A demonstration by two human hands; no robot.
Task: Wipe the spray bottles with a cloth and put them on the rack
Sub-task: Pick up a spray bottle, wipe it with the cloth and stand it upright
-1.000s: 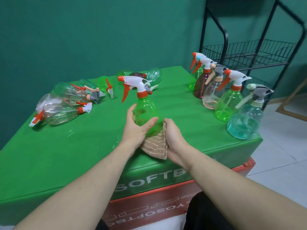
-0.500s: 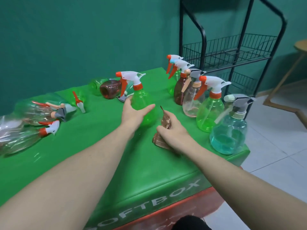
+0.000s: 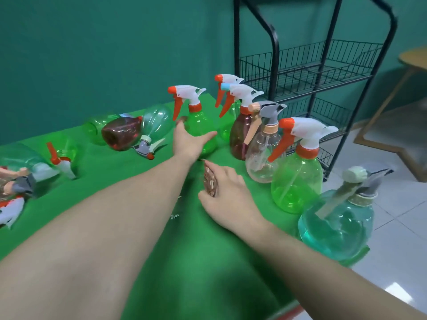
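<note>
While left hand (image 3: 188, 140) grips green bottle (image 3: 199, 129), right hand (image 3: 225, 199) pinches cloth (image 3: 210, 182)

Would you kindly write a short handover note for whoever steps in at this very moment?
Left hand: grips the upright green bottle on the table.
Right hand: holds the brown cloth, low over the table.
Upright at the right edge: five more bottles, among them a brown bottle, a clear bottle and a teal bottle.
Lying at the left: several bottles, including a brown one.
Rack: no bottle on the shelves in view.
Left: shelve the held bottle, wipe those lying down, put all on the rack.
</note>
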